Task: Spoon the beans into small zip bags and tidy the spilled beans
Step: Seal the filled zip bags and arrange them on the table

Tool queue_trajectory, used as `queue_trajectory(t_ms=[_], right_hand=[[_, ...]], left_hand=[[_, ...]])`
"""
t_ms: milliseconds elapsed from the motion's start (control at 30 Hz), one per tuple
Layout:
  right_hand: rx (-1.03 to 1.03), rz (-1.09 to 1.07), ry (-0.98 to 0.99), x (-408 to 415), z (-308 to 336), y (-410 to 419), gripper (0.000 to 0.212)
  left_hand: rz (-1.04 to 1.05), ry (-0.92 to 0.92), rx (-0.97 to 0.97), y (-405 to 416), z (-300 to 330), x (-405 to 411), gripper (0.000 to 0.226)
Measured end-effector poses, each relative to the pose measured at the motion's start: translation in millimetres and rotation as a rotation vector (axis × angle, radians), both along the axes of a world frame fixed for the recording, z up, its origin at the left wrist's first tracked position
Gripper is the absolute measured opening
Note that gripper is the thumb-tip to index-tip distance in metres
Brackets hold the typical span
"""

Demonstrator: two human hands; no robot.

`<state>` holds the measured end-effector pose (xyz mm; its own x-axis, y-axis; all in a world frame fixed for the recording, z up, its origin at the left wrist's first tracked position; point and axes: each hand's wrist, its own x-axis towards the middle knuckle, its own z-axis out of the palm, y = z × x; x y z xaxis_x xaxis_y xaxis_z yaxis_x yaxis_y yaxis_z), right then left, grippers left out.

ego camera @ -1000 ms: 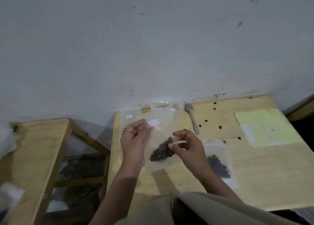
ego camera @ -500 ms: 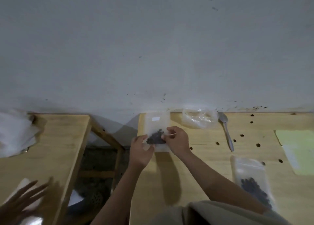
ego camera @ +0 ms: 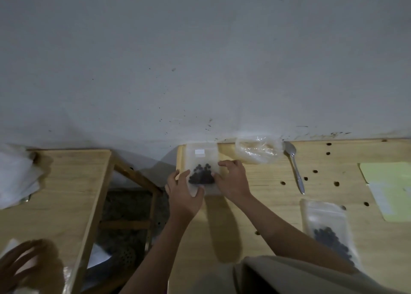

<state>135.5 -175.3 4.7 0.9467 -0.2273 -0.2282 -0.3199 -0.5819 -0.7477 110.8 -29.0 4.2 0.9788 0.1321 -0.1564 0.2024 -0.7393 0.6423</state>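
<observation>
A small clear zip bag (ego camera: pixel 201 158) with a clump of dark beans (ego camera: pixel 202 175) lies flat near the back left corner of the wooden table (ego camera: pixel 278 196). My left hand (ego camera: pixel 183 193) rests on the bag's lower left part with fingers spread. My right hand (ego camera: pixel 232 179) presses its right edge with curled fingertips. A second filled zip bag (ego camera: pixel 327 226) lies at the front right. A metal spoon (ego camera: pixel 295 167) rests by the wall. Several loose beans (ego camera: pixel 314 171) are scattered around the spoon.
A crumpled clear plastic bag (ego camera: pixel 256 149) sits against the wall beside the spoon. A yellow-green sheet (ego camera: pixel 391 187) lies at the right edge. A second wooden table (ego camera: pixel 55 193) stands left across a gap, with white plastic (ego camera: pixel 15 176) and another person's hand (ego camera: pixel 24 262) on it.
The bag of beans, held up in both hands a second ago, has been laid flat on the table's back left corner. Both hands now press on it.
</observation>
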Motion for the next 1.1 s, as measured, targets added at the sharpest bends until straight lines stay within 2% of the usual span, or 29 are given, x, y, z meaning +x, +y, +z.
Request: queue_trajectory(t_ms=[100, 200, 300, 433, 567, 667, 733, 800, 867, 967, 1100], right_hand=[[0.036, -0.050, -0.119, -27, 11, -23, 0.031], [0.057, -0.125, -0.195, -67, 21, -53, 0.027], [0.054, -0.227, -0.233, -113, 25, -89, 0.023], [-0.042, -0.464, -0.197, -171, 17, -147, 0.021], [-0.132, -0.640, 0.011, -207, 1, -201, 0.031], [-0.187, -0.551, 0.278, -217, -9, -227, 0.040], [-0.160, -0.458, 0.348, -219, -12, -236, 0.031], [-0.144, -0.406, 0.344, -218, -11, -240, 0.014], [-0.120, -0.394, 0.325, -217, -12, -245, 0.012], [-0.039, -0.417, 0.264, -214, -9, -255, 0.041], [0.111, -0.433, 0.167, -206, 5, -274, 0.038]], left_hand=[[-0.002, -0.080, -0.021, -18, 13, -18, 0.054], [-0.092, -0.188, -0.070, -47, 22, -44, 0.049], [-0.197, -0.160, -0.188, -91, 27, -77, 0.041], [-0.361, -0.010, -0.267, -150, 22, -117, 0.040], [-0.390, 0.215, -0.287, -195, 10, -140, 0.046], [-0.361, 0.380, -0.283, -223, 1, -148, 0.053], [-0.348, 0.400, -0.259, -237, -2, -150, 0.052], [-0.340, 0.378, -0.223, -248, -2, -152, 0.050], [-0.315, 0.347, -0.204, -256, 0, -151, 0.047], [-0.250, 0.269, -0.246, -264, 7, -147, 0.037], [-0.171, 0.213, -0.384, -278, 21, -138, 0.030]])
